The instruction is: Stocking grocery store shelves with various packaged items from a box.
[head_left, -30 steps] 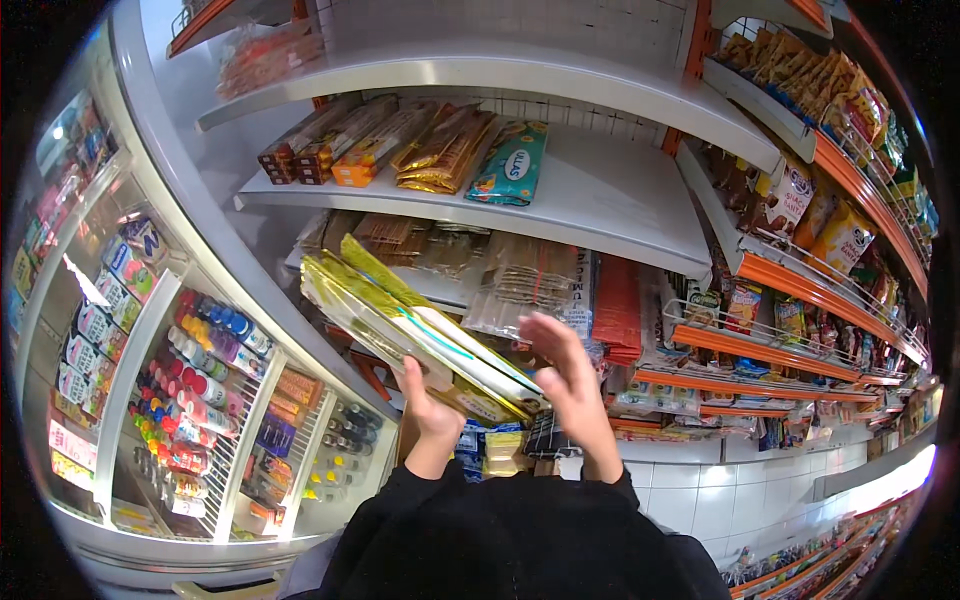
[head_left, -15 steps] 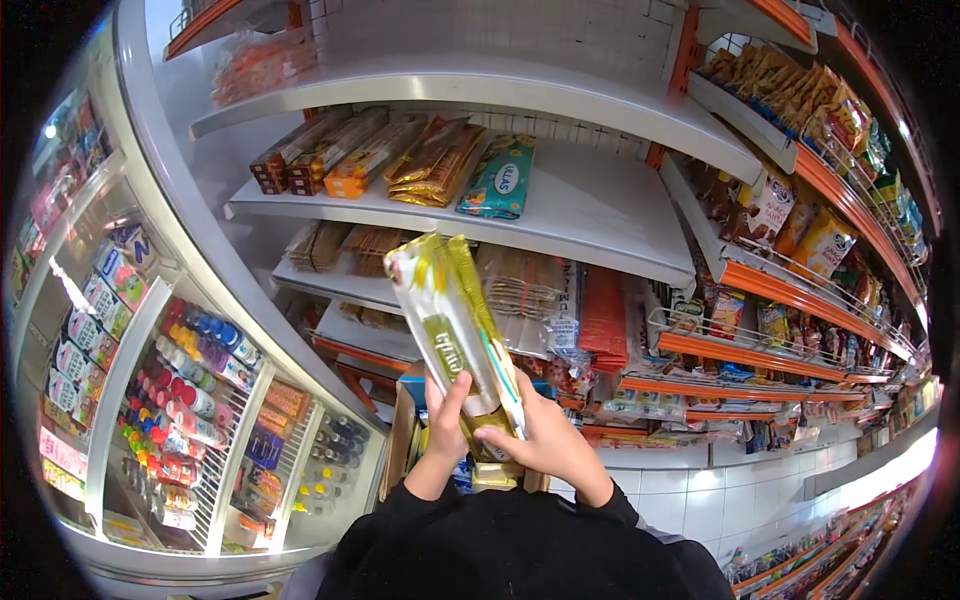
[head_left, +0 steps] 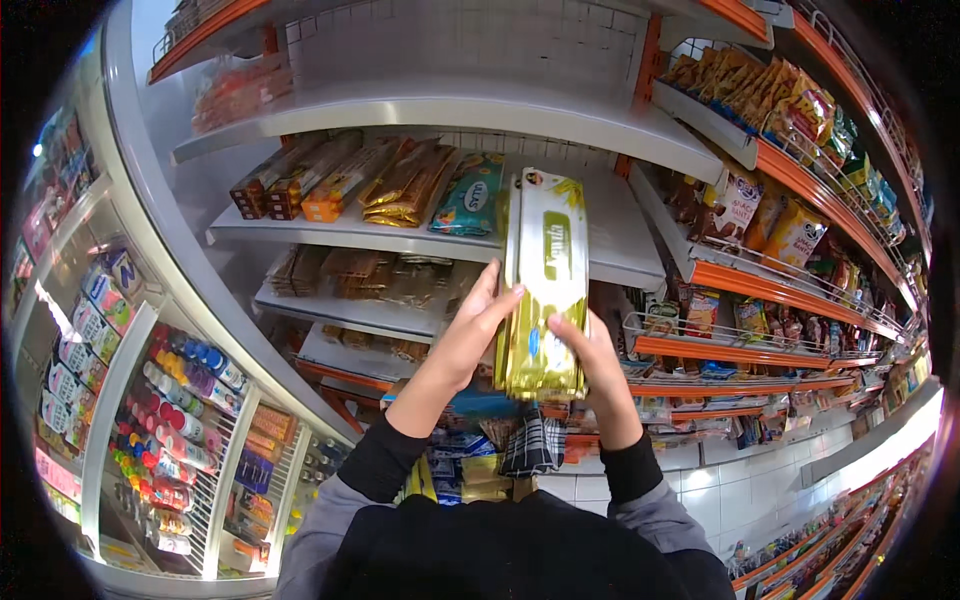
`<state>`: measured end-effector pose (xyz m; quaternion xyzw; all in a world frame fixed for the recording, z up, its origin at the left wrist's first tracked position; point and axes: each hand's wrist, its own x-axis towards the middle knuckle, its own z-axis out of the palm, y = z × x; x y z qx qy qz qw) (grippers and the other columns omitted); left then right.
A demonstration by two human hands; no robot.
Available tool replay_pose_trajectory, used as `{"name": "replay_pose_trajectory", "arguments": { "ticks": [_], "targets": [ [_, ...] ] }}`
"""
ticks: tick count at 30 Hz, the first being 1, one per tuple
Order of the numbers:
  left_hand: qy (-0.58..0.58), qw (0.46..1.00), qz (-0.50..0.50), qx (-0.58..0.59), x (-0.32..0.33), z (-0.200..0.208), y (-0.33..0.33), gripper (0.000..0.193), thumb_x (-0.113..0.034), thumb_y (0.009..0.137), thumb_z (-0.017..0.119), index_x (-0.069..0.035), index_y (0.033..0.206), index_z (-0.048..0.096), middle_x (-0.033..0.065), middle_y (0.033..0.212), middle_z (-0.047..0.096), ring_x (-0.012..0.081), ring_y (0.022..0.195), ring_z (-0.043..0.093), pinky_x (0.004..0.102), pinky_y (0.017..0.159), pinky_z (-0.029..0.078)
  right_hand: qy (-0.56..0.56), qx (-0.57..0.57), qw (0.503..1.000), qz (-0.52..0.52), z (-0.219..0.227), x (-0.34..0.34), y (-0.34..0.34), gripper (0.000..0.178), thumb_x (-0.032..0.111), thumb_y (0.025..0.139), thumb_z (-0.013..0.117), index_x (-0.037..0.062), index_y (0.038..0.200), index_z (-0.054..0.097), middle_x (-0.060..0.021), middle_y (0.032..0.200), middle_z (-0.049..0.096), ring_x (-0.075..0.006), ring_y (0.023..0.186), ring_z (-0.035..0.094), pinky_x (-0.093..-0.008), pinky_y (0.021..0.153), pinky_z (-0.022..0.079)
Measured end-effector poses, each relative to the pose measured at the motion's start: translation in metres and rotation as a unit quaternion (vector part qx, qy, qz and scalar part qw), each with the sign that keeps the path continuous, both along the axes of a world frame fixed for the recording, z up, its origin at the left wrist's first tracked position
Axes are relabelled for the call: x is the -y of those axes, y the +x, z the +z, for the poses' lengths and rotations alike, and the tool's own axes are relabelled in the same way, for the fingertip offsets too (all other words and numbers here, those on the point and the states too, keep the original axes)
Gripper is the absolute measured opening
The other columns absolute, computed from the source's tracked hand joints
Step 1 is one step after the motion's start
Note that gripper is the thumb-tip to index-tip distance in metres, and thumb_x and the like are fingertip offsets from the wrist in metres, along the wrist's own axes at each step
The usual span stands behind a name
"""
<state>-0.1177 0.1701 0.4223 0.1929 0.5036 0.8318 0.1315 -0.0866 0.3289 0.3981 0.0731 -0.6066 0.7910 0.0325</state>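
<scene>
Both my hands grip a stack of long gold-and-white foil snack packets, held upright in front of the middle shelf. My left hand is closed on the stack's left side. My right hand clasps its lower right side, thumb across the front. Just behind the stack's upper part lies the white shelf. To the left on that shelf rest a teal packet, gold-brown packets and rows of long boxed packs.
A glass-door fridge with bottles and cartons stands at the left. Orange-edged racks of bagged snacks curve along the right. A carton with blue and yellow packets and a dark checked cloth are below my hands. An upper shelf overhangs.
The stack has moved up and right, from above the carton to the middle shelf's front, and now stands straighter with its front turned to me. Both arms reach farther forward.
</scene>
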Motion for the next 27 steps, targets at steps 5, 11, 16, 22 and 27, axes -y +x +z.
{"name": "replay_pose_trajectory", "arguments": {
  "ticks": [5, 11, 16, 22, 27],
  "targets": [
    [-0.052, 0.996, 0.032, -0.058, -0.007, 0.003, -0.005, 0.061, -0.02, 0.088, 0.05, 0.005, 0.135, 0.019, 0.0132, 0.13, 0.038, 0.0172, 0.117, 0.039, 0.0275, 0.097, 0.03, 0.016, 0.026, 1.0, 0.002, 0.035, -0.014, -0.045, 0.038, 0.023, 0.08, 0.062, -0.0032, 0.106, 0.054, -0.008, 0.093, 0.062, -0.0122, 0.078, 0.061, -0.025, 0.067, 0.049],
    [-0.203, 0.943, 0.138, -0.225, -0.027, 0.022, -0.075, 0.054, -0.015, 0.086, 0.052, 0.01, 0.128, 0.031, 0.0179, 0.126, 0.043, 0.0187, 0.114, 0.043, 0.0268, 0.094, 0.034, -0.031, 0.072, 0.997, 0.014, 0.061, -0.034, -0.122, 0.033, 0.023, 0.076, 0.065, -0.004, 0.094, 0.057, -0.0104, 0.083, 0.063, -0.0171, 0.07, 0.063, -0.0283, 0.061, 0.052],
    [-0.274, 0.926, 0.183, -0.186, -0.033, 0.017, -0.098, 0.055, -0.017, 0.084, 0.052, 0.011, 0.127, 0.032, 0.0216, 0.125, 0.044, 0.0252, 0.114, 0.044, 0.0292, 0.095, 0.033, 0.05, 0.05, 0.995, -0.072, 0.048, -0.03, -0.155, 0.035, 0.021, 0.074, 0.068, -0.0065, 0.092, 0.057, -0.0119, 0.082, 0.062, -0.0197, 0.071, 0.063, -0.0292, 0.061, 0.052],
    [-0.311, 0.918, 0.168, -0.18, -0.025, 0.013, -0.101, 0.054, -0.014, 0.083, 0.049, 0.012, 0.126, 0.03, 0.0261, 0.127, 0.041, 0.0299, 0.119, 0.04, 0.032, 0.097, 0.031, 0.316, -0.015, 0.936, -0.153, 0.042, -0.012, -0.169, 0.048, 0.023, 0.072, 0.065, -0.0115, 0.102, 0.052, -0.0213, 0.096, 0.06, -0.0286, 0.089, 0.06, -0.0342, 0.077, 0.045],
    [-0.332, 0.909, 0.18, -0.179, -0.042, 0.016, -0.101, 0.053, -0.012, 0.083, 0.047, 0.011, 0.127, 0.03, 0.0263, 0.127, 0.04, 0.0305, 0.12, 0.039, 0.0323, 0.098, 0.03, 0.364, -0.107, 0.887, -0.263, 0.001, -0.036, -0.204, 0.053, 0.028, 0.074, 0.06, -0.006, 0.113, 0.047, -0.0232, 0.107, 0.056, -0.0334, 0.101, 0.054, -0.0363, 0.086, 0.04]
  ]
}}
